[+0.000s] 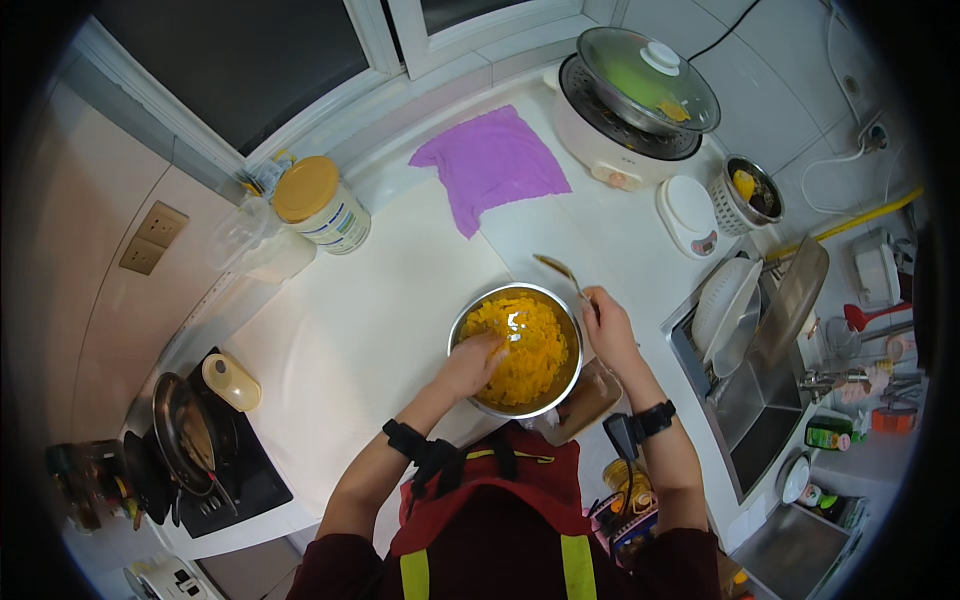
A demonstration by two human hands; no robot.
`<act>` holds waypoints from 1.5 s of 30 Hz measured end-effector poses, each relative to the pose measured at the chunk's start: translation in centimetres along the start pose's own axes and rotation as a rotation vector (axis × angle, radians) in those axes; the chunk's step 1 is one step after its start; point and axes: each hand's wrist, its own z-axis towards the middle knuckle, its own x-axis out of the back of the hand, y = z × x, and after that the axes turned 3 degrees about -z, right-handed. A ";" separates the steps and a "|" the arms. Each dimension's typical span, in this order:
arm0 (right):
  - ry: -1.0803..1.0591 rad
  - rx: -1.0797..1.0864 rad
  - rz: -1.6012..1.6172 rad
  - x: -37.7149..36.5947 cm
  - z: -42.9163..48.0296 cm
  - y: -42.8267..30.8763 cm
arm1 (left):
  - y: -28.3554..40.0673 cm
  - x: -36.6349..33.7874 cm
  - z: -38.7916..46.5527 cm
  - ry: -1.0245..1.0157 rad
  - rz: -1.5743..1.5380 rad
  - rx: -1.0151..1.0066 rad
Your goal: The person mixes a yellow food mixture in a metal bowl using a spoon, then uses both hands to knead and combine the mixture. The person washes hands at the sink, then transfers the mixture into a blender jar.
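A round stainless steel bowl [577,352] sits near the counter's front edge, holding a mound of orange-yellow mashed food [529,345] with a shiny patch on top. My left hand [478,365] reaches over the bowl's left rim, its fingertips at the food; whether it grips anything is hidden. To the right of the bowl, my right hand [607,326] is closed on the handle of a metal spoon [559,265], whose food-smeared end points up and left. Below this hand, a rectangular container [592,405] stands against the bowl's lower right side.
A purple cloth [499,165] lies behind the bowl. An electric cooker [600,150] with a lidded pan, a kitchen scale [688,217] and a sink [757,420] are at the right. A lidded can [337,217] stands back left; pans [180,435] sit on a black cooktop [262,487].
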 end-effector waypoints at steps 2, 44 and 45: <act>0.041 0.030 -0.075 -0.8 2.5 0.6 | -0.3 -0.2 -0.6 -0.001 -0.028 0.064; -0.504 -0.062 -0.360 -8.4 -4.5 0.9 | 0.4 -2.7 1.2 -0.307 0.216 0.487; -0.490 -0.088 -0.397 -9.4 -4.6 1.1 | 0.1 -3.0 1.2 -0.304 0.213 0.504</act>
